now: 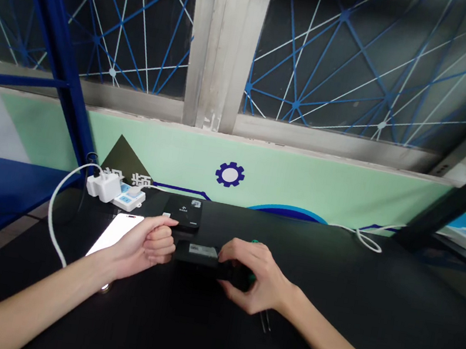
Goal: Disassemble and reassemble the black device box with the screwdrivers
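The right hand is gripping a black rectangular box from its right end, fingers wrapped over the top and thumb side tucked beneath, and the box is sitting mid-tabletop, roughly in front of the person. Its long axis is running left to right across the view, and a small printed label is facing up near its left end. The right end is mostly hidden by the hand. A green bit is poking out behind the right hand, too small to tell what it is, maybe a tool handle. Thin metal tweezer tips are lying just below that hand.

The left hand is hovering just beside the box's left end, fingers curled and pressed together, not clearly pinching anything. A lit smartphone is lying under and beside that hand. Behind the box, a black square device is sitting on the black tabletop, and a white power meter with a white plug adapter and white cable is sitting further left, near a blue shelf frame.
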`<state>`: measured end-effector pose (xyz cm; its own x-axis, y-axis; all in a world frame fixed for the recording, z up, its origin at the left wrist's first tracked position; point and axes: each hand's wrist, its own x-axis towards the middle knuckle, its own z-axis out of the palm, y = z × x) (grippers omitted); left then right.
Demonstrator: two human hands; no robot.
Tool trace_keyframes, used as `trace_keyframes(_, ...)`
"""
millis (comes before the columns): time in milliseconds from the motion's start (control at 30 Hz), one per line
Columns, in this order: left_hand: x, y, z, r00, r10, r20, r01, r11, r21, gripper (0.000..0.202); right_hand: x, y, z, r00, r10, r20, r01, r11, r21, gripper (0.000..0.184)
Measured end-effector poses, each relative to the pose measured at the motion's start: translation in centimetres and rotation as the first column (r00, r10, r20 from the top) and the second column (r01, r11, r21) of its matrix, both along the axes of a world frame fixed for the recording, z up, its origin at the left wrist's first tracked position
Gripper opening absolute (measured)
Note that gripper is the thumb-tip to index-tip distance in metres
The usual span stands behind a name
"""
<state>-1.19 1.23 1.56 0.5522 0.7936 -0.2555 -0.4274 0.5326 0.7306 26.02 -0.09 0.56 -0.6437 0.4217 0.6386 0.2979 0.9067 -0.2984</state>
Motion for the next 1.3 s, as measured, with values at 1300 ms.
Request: trace_keyframes(1300,0.1,0.1,0.1,0.994,0.025,-0.109,-0.018,0.998,0.059,0.066,1.6,2.4,0.7,0.293,-0.766,0.572,0.883,0.447,0.146,0.045)
